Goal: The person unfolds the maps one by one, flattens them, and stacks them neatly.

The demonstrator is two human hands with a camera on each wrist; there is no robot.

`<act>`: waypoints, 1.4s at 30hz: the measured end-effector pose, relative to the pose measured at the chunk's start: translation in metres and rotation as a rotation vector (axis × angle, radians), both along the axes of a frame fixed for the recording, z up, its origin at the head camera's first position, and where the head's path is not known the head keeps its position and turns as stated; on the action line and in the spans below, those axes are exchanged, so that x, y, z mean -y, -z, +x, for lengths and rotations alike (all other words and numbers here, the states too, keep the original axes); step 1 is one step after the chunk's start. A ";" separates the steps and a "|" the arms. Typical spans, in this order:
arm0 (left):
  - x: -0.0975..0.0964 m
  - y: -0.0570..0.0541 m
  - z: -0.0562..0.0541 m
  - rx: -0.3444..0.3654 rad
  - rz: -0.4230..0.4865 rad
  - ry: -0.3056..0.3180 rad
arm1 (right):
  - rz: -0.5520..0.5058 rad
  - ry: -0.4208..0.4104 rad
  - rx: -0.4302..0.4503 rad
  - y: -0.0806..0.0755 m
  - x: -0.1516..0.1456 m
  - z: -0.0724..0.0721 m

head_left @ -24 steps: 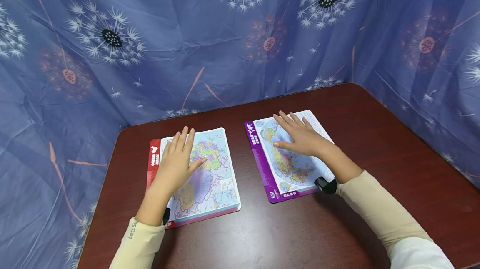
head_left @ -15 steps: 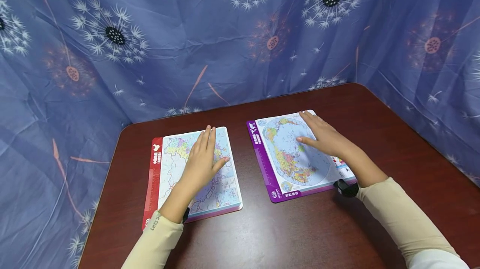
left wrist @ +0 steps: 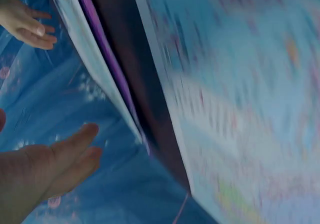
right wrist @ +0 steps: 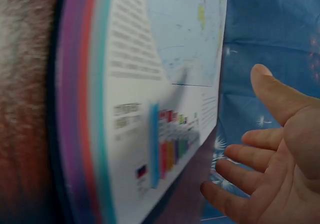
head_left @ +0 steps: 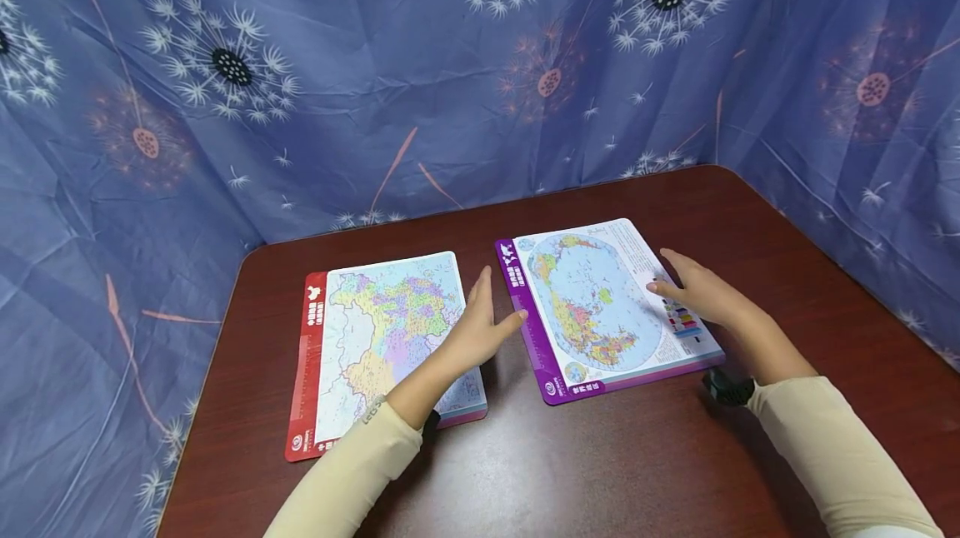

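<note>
Two flat map boards lie side by side on the table. The left one [head_left: 408, 296] has a red strip along its left side and a multicoloured map; the right one [head_left: 600, 292] has a purple strip and an oval world map. My left hand [head_left: 476, 330] hovers by the gap between them, fingers extended, thumb toward the purple strip, nothing held. Past the world map's right edge is my right hand [head_left: 705, 288], also holding nothing, its fingers spread in the right wrist view. Coloured layers [right wrist: 82, 104] show along that board's near edge there.
The dark reddish-brown table [head_left: 510, 471] has rounded far corners. Blue curtains [head_left: 337, 105] with dandelion prints hang behind it and along both sides. Each wrist wears a black device [head_left: 727, 388].
Both hands have swept rightward. The left has passed from over the red-edged board to its right side, and the right from over the world map to beyond its right edge. The boards stay put.
</note>
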State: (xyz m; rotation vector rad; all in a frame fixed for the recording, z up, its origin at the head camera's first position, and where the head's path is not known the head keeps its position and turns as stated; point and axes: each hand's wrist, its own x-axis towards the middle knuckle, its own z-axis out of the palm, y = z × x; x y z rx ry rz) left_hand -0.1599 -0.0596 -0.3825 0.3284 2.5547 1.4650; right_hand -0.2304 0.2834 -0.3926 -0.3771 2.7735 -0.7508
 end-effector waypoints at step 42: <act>-0.006 0.027 -0.025 0.446 0.596 -0.200 | -0.189 0.319 -0.157 -0.001 0.013 0.011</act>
